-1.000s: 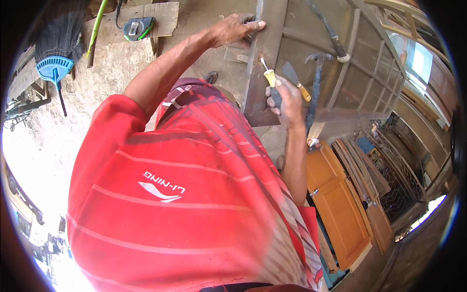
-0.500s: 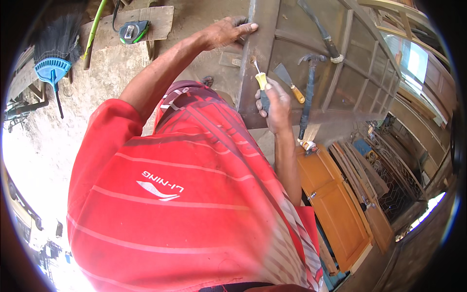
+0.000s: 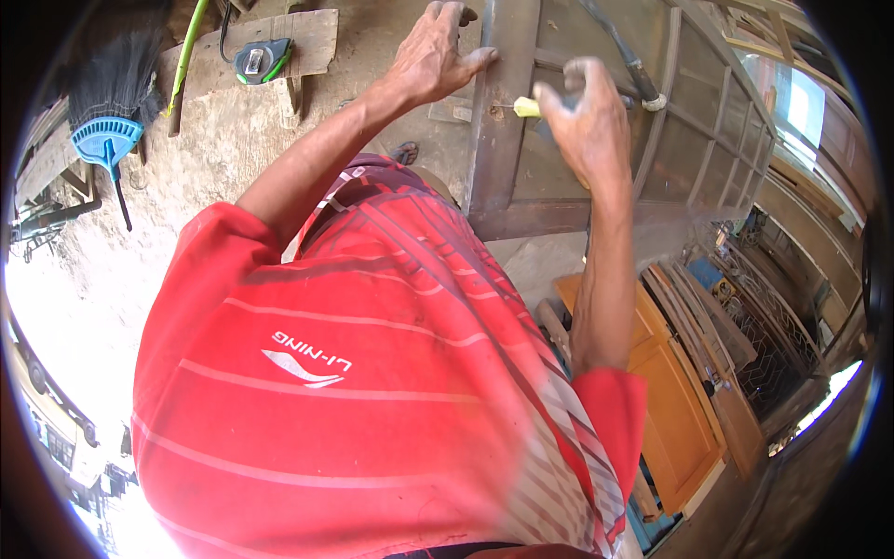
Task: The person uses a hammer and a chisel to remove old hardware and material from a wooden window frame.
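Observation:
A dark wooden door frame with panes (image 3: 507,177) lies in front of me. My left hand (image 3: 438,61) is at its left edge, thumb stretched out against the wood and fingers apart. Over the panes is my right hand (image 3: 593,126), its fingers bent and spread apart. Beside its thumb lies a screwdriver (image 3: 527,107) with a yellow and dark handle, its shaft pointing left at a small hole in the frame (image 3: 495,110). The hammer and putty knife are mostly hidden under my right hand and forearm. Farther up rests a long metal tool with a dark handle (image 3: 638,79).
A tape measure (image 3: 262,61) sits on a plank bench (image 3: 312,42) at upper left. Near it are a blue broom (image 3: 107,140) and a green pole (image 3: 189,47). An orange-brown cabinet door (image 3: 675,410) and stacked boards (image 3: 712,373) lean at right.
My right hand has moved up and right, its fingers coming off the screwdriver, which has tipped over to lie sideways. My left hand has shifted slightly, its thumb still by the door edge.

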Action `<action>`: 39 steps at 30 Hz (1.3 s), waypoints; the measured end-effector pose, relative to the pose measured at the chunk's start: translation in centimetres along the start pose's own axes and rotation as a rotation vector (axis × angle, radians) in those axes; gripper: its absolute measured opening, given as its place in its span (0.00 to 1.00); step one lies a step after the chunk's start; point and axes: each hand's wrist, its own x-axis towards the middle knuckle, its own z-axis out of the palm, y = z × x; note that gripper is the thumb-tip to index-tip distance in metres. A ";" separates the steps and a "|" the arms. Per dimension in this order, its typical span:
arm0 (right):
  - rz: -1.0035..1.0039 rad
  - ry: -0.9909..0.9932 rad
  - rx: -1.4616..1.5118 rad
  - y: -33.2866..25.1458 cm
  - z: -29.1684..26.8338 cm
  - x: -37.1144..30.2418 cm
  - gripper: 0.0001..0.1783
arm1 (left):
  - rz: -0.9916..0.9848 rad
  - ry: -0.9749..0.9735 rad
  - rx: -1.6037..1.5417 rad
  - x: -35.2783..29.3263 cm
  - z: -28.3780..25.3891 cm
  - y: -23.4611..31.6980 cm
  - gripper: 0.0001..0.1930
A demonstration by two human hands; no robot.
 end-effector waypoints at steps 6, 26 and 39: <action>-0.173 0.042 -0.044 -3.4 2.9 5.6 0.26 | 0.092 -0.375 -0.286 -1.7 -2.7 5.8 0.32; 0.402 -0.095 -0.102 17.2 2.2 -10.4 0.19 | -0.050 -0.210 -0.231 0.3 -1.8 4.5 0.38; 0.155 0.212 0.405 6.4 -6.0 -3.2 0.21 | -0.060 -0.270 -0.104 1.1 -1.0 3.9 0.35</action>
